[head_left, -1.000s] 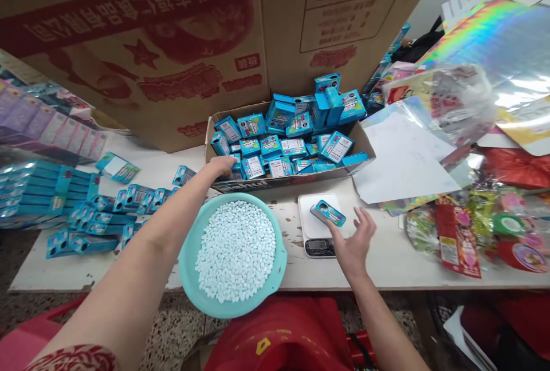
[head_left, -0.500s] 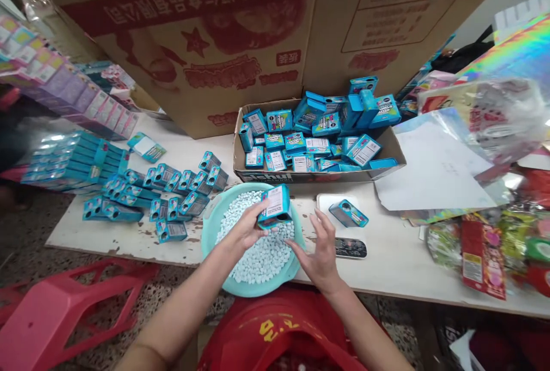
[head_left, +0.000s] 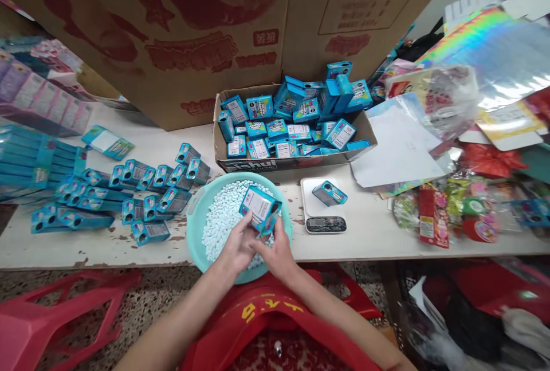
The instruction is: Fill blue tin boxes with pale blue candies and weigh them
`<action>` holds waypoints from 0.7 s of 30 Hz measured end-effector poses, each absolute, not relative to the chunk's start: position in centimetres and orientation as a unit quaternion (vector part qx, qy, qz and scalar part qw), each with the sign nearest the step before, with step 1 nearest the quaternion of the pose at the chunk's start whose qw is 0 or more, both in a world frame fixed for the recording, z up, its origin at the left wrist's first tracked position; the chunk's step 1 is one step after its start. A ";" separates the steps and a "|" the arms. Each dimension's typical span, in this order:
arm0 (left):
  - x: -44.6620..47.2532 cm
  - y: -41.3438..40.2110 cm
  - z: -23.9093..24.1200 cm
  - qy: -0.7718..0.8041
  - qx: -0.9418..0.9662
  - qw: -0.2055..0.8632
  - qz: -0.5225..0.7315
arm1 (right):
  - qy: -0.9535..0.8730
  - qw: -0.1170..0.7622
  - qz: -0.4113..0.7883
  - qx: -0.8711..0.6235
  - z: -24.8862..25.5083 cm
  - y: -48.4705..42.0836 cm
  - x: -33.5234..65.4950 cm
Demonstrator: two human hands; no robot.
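One head-worn camera looks forward and steeply down across the worktop (head_left: 373,231), wide and near: the forearms (head_left: 184,316) enter from the bottom edge and the hands (head_left: 278,253) sit near the middle. A tall carton (head_left: 240,27) fills much of the top; floor (head_left: 158,296) shows below.

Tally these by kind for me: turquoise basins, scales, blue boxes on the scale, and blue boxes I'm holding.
Turquoise basin: 1
Scale: 1
Blue box on the scale: 1
Blue box held: 1
Total: 4
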State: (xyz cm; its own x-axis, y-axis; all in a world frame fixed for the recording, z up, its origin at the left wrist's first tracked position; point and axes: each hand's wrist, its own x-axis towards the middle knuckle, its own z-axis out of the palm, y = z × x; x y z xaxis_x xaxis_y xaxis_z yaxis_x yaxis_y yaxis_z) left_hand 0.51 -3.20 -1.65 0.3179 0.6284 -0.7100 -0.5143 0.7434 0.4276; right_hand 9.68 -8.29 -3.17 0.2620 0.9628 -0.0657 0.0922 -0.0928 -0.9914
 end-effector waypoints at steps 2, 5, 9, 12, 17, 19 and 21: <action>0.9 -4.3 -2.4 0.459 0.114 0.817 0.331 | -0.346 0.541 0.455 -0.617 -2.9 -7.7 9.4; -0.5 -4.6 -4.2 0.512 0.285 0.764 0.270 | -0.304 0.565 0.461 -0.613 -2.7 -7.2 10.9; -4.6 -3.5 -7.5 0.670 0.547 0.440 0.240 | -0.303 0.577 0.448 -0.612 -3.2 -7.7 14.2; -5.3 -2.7 -9.3 0.739 0.563 0.323 0.178 | -0.295 0.573 0.489 -0.588 -3.7 -8.4 15.3; -1.5 -1.1 -10.5 0.762 0.422 0.435 0.229 | -0.136 0.605 0.558 -0.551 -4.6 -9.0 14.6; -0.3 -0.4 -10.7 0.750 0.393 0.470 0.250 | -0.084 0.607 0.564 -0.553 -4.8 -8.8 14.4; 0.2 0.0 -10.8 0.727 0.353 0.521 0.274 | -0.102 0.595 0.556 -0.571 -4.5 -8.7 14.6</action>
State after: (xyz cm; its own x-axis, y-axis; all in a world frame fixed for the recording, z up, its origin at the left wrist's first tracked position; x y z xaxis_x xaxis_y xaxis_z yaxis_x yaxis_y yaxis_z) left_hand 0.19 -0.01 -10.80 -0.2076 0.7987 -0.5647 0.2285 0.6009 0.7659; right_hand 14.55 -8.65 -4.53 0.3613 0.7784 -0.5133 -0.5444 -0.2709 -0.7939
